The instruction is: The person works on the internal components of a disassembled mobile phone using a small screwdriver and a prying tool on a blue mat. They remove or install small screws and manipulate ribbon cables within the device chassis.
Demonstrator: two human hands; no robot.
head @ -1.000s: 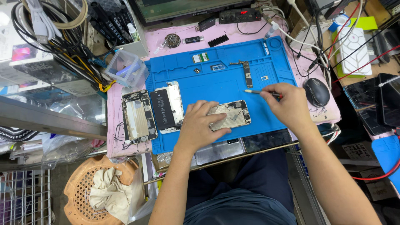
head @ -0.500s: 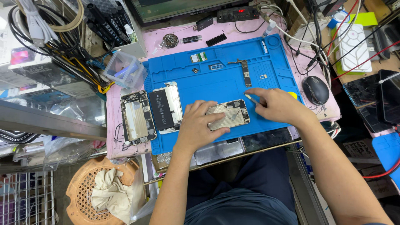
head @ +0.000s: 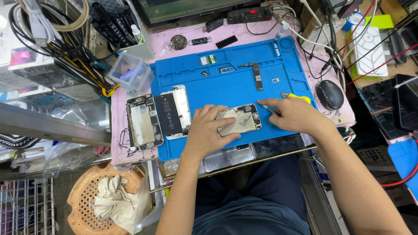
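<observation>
We press our left hand flat, fingers spread, on the opened phone housing lying near the front edge of the blue mat, while our right hand is closed narrowly around a thin tool whose tip meets the housing's right edge. Toward the mat's left edge lie a second opened phone and, just off it on the pink cover, a third. The mat's middle lies open behind our hands, with a logic board toward the back edge and a mouse near the bench's right edge.
</observation>
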